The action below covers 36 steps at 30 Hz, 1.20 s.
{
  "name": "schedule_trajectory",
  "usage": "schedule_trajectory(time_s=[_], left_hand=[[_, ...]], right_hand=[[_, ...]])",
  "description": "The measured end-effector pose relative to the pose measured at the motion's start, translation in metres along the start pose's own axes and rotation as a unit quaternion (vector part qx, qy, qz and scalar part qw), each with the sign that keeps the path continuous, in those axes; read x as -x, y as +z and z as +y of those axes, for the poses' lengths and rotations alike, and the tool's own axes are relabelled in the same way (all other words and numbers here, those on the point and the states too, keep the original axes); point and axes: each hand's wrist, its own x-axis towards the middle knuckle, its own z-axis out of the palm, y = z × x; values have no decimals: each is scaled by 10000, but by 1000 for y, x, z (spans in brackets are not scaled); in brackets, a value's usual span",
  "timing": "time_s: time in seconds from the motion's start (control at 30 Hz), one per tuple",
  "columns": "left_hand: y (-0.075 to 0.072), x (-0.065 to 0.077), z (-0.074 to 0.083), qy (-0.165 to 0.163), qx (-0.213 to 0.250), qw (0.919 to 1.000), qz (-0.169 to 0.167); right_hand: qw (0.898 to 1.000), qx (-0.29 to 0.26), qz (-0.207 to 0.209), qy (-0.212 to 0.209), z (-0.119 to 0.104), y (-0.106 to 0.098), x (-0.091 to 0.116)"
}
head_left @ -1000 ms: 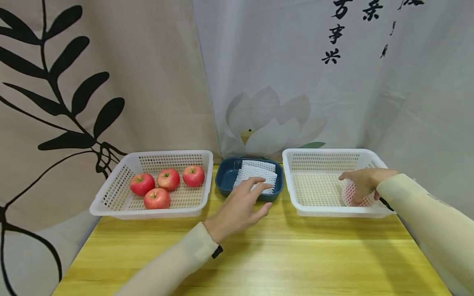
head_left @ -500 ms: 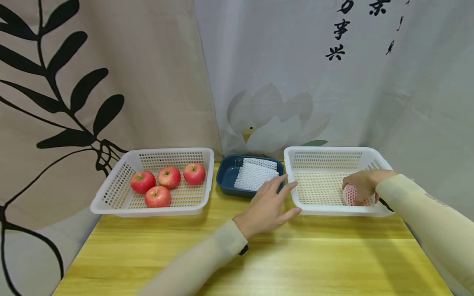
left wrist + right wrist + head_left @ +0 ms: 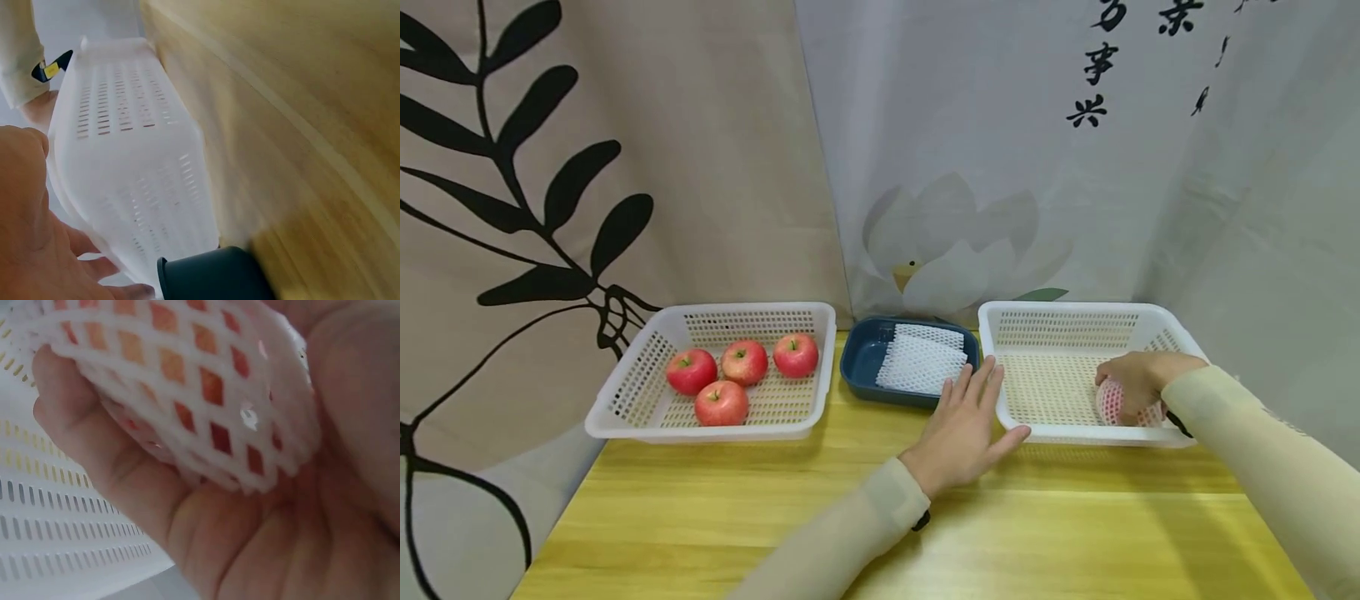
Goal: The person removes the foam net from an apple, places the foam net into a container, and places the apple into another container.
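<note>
In the right white basket (image 3: pixel 1063 315), my right hand (image 3: pixel 1138 379) grips an apple (image 3: pixel 212 384) wrapped in a white foam net (image 3: pixel 169 356). The right wrist view shows fingers and thumb curled round it; red skin shows through the mesh. My left hand (image 3: pixel 961 433) has its fingers extended, over the table between the blue tray (image 3: pixel 861 367) and the right basket's near left corner. Nothing is in its grasp. Flat white foam nets (image 3: pixel 921 362) lie stacked in the blue tray.
At the left stands another white basket (image 3: pixel 700 433) with several bare apples (image 3: pixel 721 403). All three containers line the back of the wooden table (image 3: pixel 737 500), in front of a printed curtain (image 3: pixel 737 167).
My left hand has moved right, from over the blue tray to near the right basket's left corner. My right hand stays in the right basket, round the netted apple.
</note>
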Motion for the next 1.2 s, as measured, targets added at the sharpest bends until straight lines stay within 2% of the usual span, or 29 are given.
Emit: schedule_trajectory(time_s=[0.33, 0.7, 0.93, 1.03, 1.2], left_hand=[[-1, 4, 7, 8, -71, 10000, -46], [-4, 7, 7, -4, -82, 10000, 27], [-4, 7, 4, -10, -59, 10000, 61], [-3, 7, 4, -10, -41, 10000, 74], [-2, 6, 4, -29, -38, 9999, 90]], right_hand=[[9998, -182, 41, -2, 4, 3, 3], [9988, -241, 191, -386, -4, -3, 7], [9917, 390, 734, -983, -16, -5, 9], [9871, 439, 982, -1189, -23, -5, 10], [9729, 434, 1527, -1682, -37, -4, 13]])
